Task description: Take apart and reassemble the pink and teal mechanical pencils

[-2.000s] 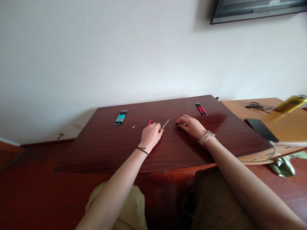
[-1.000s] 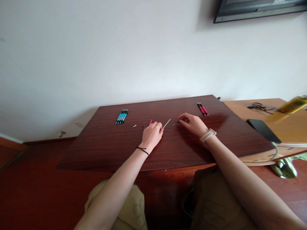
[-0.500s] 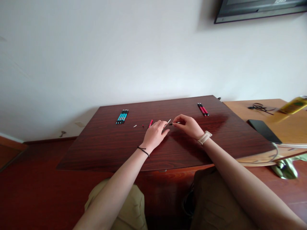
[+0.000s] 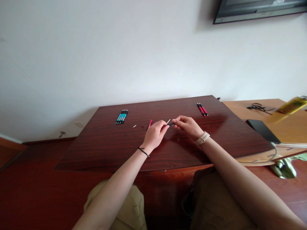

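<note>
Between my two hands is a slim black pen part (image 4: 170, 124), pinched from both sides just above the table. My left hand (image 4: 154, 134) has thumb and fingers closed on its left end. The fingertips of my right hand (image 4: 188, 126) grip the right end. Just behind the black part lies a thin white pen refill (image 4: 168, 121), partly hidden by my left fingers. A red pen barrel (image 4: 150, 123) rests beside my left knuckles, its near end hidden. Farther left lie a small red piece (image 4: 142, 126) and a small whitish piece (image 4: 134, 126).
Several blue-and-black pens (image 4: 122, 117) lie side by side at the left of the dark wooden table (image 4: 100, 147). Two red-and-black pens (image 4: 202, 109) lie at the back right. A lighter desk (image 4: 295, 124) adjoins, bearing a black flat object (image 4: 262, 131), a cable (image 4: 259, 107) and a yellow can (image 4: 292, 105).
My left thumb and fingers, apart before, have closed on the black pen part. My right hand still grips it, now turned slightly, and both hands meet on it.
</note>
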Motion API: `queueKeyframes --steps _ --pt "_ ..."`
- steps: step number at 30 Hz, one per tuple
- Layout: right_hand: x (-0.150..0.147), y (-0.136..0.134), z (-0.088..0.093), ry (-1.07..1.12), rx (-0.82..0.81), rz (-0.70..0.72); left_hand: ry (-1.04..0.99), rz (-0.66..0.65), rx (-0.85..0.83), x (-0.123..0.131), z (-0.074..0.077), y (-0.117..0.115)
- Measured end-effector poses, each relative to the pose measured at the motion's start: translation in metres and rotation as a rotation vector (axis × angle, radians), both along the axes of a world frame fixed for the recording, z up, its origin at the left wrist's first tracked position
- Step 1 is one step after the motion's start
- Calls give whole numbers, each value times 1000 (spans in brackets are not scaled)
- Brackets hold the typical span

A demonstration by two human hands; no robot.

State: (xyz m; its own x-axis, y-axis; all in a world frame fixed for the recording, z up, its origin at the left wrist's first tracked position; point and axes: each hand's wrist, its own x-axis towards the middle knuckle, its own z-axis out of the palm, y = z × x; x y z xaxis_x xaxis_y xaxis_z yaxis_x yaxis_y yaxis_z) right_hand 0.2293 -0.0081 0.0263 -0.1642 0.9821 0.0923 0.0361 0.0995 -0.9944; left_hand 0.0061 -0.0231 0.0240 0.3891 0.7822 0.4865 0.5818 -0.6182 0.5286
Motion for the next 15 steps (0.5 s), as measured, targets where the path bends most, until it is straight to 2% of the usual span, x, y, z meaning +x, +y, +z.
queueKeyframes --steps 7,15 --pt "-8 -3 3 36 51 -62 -204 -68 -256 2 1 2" --pt "-16 -9 5 26 163 -99 -596 -138 -576 10 -2 5"
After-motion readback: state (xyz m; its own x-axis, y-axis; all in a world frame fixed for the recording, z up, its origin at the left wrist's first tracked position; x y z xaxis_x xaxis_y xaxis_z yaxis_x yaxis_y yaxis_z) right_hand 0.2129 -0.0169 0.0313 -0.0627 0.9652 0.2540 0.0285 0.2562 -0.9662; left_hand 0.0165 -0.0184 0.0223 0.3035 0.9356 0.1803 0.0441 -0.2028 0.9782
